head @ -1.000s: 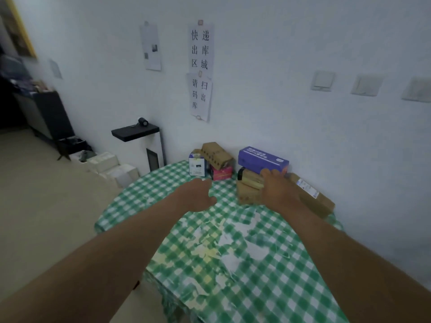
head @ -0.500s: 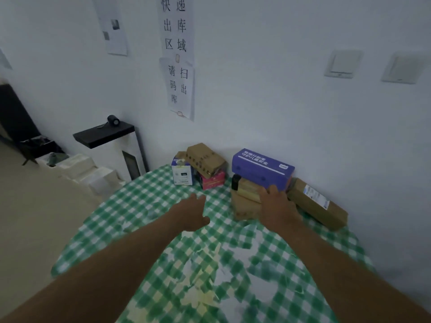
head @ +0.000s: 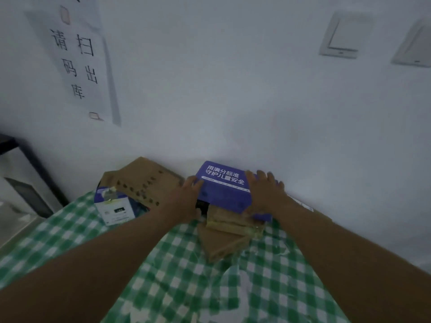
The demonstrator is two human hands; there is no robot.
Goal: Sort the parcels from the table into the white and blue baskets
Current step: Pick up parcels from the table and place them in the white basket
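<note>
Hands flank a purple box [head: 224,192] at the far side of the desk [head: 70,231], close against the white wall [head: 233,89]. The left hand [head: 184,201] grips the box's left end, thumb on the top edge and the other fingers hidden behind the hand. The right hand [head: 263,194] lies over the box's right end, fingers [head: 262,176] spread across the top and the thumb down on the near face, holding it. The purple box sits on top of a stack of brown boxes [head: 224,236], which rests on the green checked cloth. To the left, a larger brown box [head: 142,183] leans tilted over a small white and blue box [head: 115,208]. Just right of the right wrist, the edge of a long brown box [head: 310,209] shows along the wall. On the wall hang a paper sign [head: 77,59] at far left and two switches [head: 342,36] at far right.
</note>
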